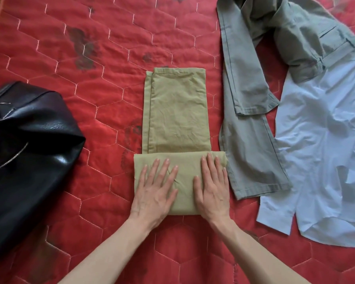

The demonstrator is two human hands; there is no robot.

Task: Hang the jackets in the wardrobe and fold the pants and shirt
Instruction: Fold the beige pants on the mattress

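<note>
The olive-green pants lie in the middle of the bed, laid lengthwise as a narrow strip running away from the person, with the near end turned over into a thicker, wider fold that sits crosswise. Both hands rest flat on that near fold. The left hand is spread wide, fingers apart and palm down, pressing the left half of the fold, its heel right at the cloth's near edge. The right hand lies just beside it, fingers closer together and stretched forward, its outer fingers near the fold's right edge. Neither hand grips anything; both are open and simply pressing on the fabric, with a small crease bunched between them. Both forearms are bare and reach in from the bottom of the view. Just to the right of the green pants, a pair of grey pants sprawls unfolded, one leg doubled back over the other, the waistband rumpled toward the far right; its near hem almost touches the folded green cloth. Partly under the grey pants, farther right, a pale blue shirt lies spread and wrinkled. Well off to the left, a black leather jacket with a metal zipper is heaped at the bed's edge. All of it rests on a red quilted bedcover stitched in hexagons, with dark faded patches.
</note>
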